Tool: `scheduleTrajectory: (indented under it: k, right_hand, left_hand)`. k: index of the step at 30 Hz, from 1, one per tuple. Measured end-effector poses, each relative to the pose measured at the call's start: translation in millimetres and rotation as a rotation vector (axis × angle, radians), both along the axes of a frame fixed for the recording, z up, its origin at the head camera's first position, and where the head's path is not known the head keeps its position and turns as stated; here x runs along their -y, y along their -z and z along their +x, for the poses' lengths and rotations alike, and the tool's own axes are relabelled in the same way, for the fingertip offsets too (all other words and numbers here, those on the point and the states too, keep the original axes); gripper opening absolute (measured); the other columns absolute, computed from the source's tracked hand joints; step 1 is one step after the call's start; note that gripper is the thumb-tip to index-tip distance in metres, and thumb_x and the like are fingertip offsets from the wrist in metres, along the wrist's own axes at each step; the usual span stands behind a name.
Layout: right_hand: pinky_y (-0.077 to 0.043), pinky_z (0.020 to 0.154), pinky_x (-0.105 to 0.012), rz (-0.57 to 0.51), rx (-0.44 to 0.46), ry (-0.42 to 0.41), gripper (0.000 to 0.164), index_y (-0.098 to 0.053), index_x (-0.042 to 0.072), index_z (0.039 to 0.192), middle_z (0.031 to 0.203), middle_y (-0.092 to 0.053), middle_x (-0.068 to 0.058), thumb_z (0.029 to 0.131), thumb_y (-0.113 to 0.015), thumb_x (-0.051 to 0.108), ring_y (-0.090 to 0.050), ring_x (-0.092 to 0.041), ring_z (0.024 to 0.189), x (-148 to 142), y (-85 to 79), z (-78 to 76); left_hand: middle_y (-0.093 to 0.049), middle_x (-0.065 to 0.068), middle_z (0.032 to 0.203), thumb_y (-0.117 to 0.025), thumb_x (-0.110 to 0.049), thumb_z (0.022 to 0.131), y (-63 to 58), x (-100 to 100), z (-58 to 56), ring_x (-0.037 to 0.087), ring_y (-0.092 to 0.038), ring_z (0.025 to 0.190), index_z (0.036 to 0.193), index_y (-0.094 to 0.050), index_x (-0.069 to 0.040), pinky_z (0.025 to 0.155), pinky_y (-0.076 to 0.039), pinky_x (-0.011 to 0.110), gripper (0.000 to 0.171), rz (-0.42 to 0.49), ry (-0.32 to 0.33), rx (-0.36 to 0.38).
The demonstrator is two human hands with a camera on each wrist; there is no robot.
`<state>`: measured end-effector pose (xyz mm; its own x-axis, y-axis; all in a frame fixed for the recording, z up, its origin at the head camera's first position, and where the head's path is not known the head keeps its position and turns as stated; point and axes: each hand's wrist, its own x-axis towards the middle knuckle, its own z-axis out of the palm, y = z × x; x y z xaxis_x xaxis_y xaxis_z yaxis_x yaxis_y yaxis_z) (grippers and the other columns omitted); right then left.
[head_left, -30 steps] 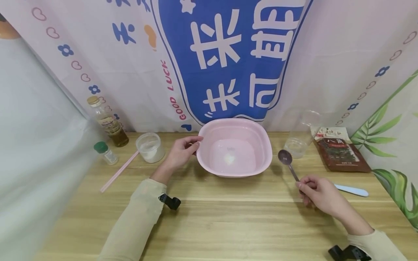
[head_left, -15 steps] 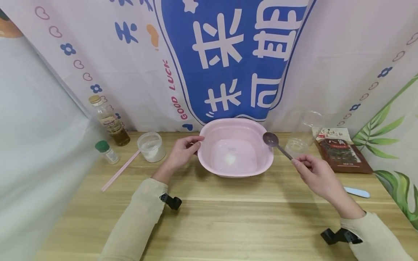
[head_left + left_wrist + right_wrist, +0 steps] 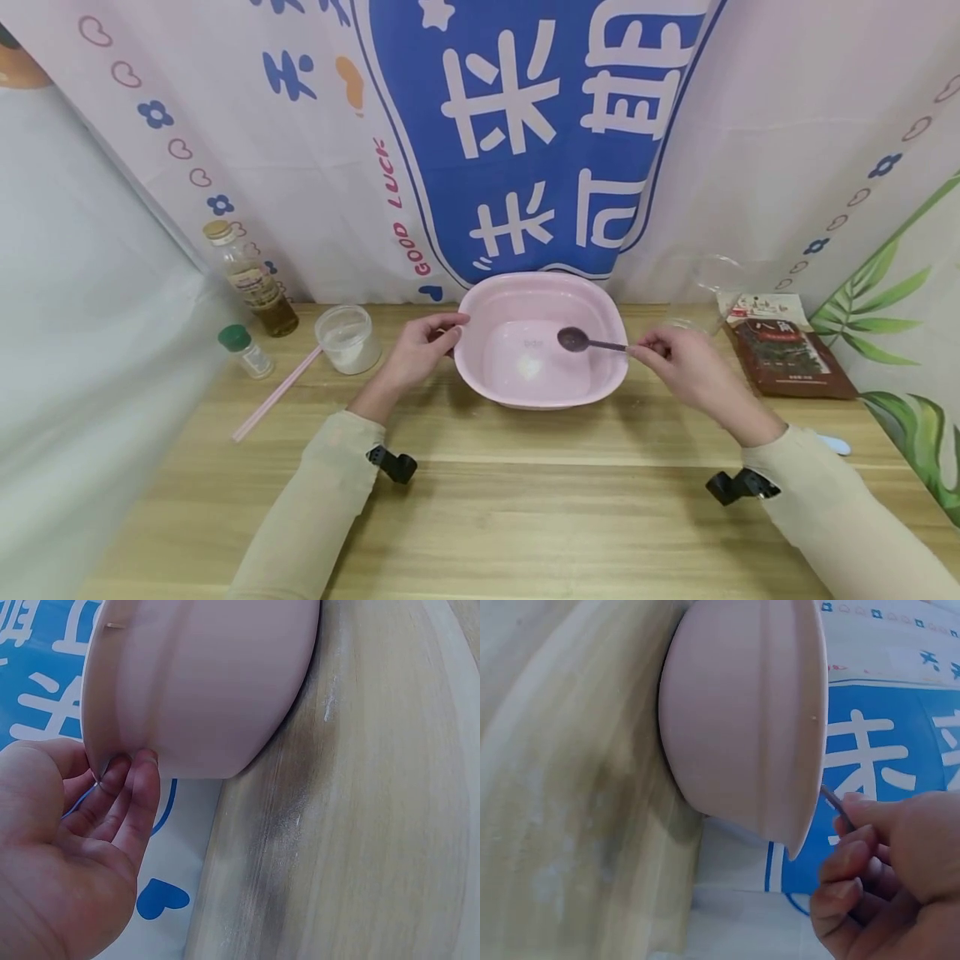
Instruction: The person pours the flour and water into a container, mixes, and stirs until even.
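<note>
A pink plastic basin (image 3: 536, 392) stands on the wooden table in the head view. At its left rim my left hand (image 3: 417, 354) pinches the edge, thumb on top and fingers beneath; the left wrist view shows the fingertips (image 3: 146, 761) against the outer wall. My right hand (image 3: 686, 367) holds a dark measuring spoon (image 3: 573, 339) by its handle end, the bowl of the spoon over the basin's inside. In the right wrist view the thumb and curled fingers of the right hand (image 3: 885, 877) pinch the handle (image 3: 836, 806) just beyond the rim. A clear container (image 3: 716, 279) stands partly hidden behind that hand.
On the left are an oil bottle (image 3: 258, 283), a green-capped shaker (image 3: 246, 350), pink chopsticks (image 3: 277, 393) and a clear jar of white powder (image 3: 348, 340). A brown packet (image 3: 791, 350) lies at the right, with a light blue handle (image 3: 835, 445) near the right sleeve. A printed curtain (image 3: 502, 150) hangs behind.
My right hand has carried the spoon leftward from beside the clear container to over the basin, turning its handle nearly level across the view. The left hand keeps its hold on the rim.
</note>
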<state>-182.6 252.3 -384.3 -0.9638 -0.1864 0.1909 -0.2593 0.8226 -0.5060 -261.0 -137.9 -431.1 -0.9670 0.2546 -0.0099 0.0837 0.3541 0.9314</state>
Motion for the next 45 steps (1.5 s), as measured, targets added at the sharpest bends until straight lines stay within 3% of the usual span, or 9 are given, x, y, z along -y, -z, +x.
scheduleTrajectory:
  k: [7,17,23,28,36,41,45]
  right_hand:
    - [-0.044,0.062,-0.028,0.120,-0.013,-0.174,0.010,-0.077,0.003,0.100,0.077,-0.067,0.000,0.104,-0.070,0.010,-0.053,-0.012,0.067,13.0,-2.8,-10.0]
    - [-0.055,0.068,-0.024,0.029,0.056,-0.289,0.010,-0.085,0.009,0.103,0.095,-0.083,-0.006,0.101,-0.076,0.013,-0.065,-0.010,0.078,27.3,-8.8,-14.7]
    - [-0.051,0.062,-0.021,-0.031,0.030,-0.269,0.012,-0.085,0.008,0.099,0.088,-0.081,-0.005,0.101,-0.078,0.017,-0.060,-0.011,0.071,43.4,1.1,-24.3]
    - [-0.047,0.066,-0.026,-0.046,-0.050,-0.204,0.014,-0.086,0.007,0.098,0.085,-0.078,-0.004,0.101,-0.077,0.018,-0.058,-0.017,0.076,51.6,9.2,-32.8]
    - [-0.049,0.073,-0.034,-0.011,-0.066,-0.073,0.018,-0.085,0.003,0.105,0.090,-0.077,-0.012,0.103,-0.074,0.018,-0.061,-0.026,0.083,49.7,12.4,-41.7]
    - [-0.051,0.076,-0.039,0.021,-0.069,-0.085,0.016,-0.084,0.003,0.101,0.089,-0.076,-0.012,0.103,-0.074,0.016,-0.063,-0.029,0.087,41.7,10.7,-41.4]
    - [-0.049,0.074,-0.035,-0.022,-0.021,-0.132,0.014,-0.084,0.005,0.099,0.088,-0.074,-0.010,0.102,-0.074,0.015,-0.060,-0.026,0.086,39.6,9.8,-37.7]
  left_hand:
    - [-0.072,0.018,0.134,-0.058,-0.018,0.112,1.3,-0.5,0.6,0.026,-0.071,0.103,0.144,-0.068,-0.007,0.102,-0.063,0.054,0.035,-0.005,0.001,0.010]
    - [-0.072,0.018,0.134,-0.057,-0.019,0.112,-3.4,-0.4,0.6,0.026,-0.071,0.103,0.145,-0.067,-0.008,0.103,-0.062,0.056,0.036,-0.009,-0.003,0.011]
    - [-0.071,0.019,0.136,-0.057,-0.019,0.112,-3.4,0.4,0.6,0.024,-0.071,0.104,0.146,-0.066,-0.007,0.103,-0.062,0.054,0.037,-0.009,0.009,0.007]
    - [-0.071,0.019,0.136,-0.057,-0.020,0.112,-2.9,0.2,0.2,0.025,-0.071,0.105,0.146,-0.066,-0.007,0.102,-0.063,0.051,0.037,-0.014,0.011,0.008]
    - [-0.072,0.018,0.135,-0.058,-0.018,0.112,-4.5,-0.4,0.8,0.027,-0.071,0.105,0.144,-0.067,-0.007,0.099,-0.064,0.047,0.035,-0.013,0.006,0.003]
    - [-0.072,0.018,0.135,-0.058,-0.018,0.112,-4.1,-0.6,0.5,0.026,-0.071,0.105,0.144,-0.067,-0.007,0.096,-0.065,0.041,0.036,-0.015,0.010,-0.001]
    - [-0.072,0.018,0.136,-0.058,-0.018,0.112,-3.9,-0.4,0.4,0.025,-0.071,0.105,0.145,-0.067,-0.007,0.094,-0.066,0.037,0.036,-0.018,0.013,-0.002]
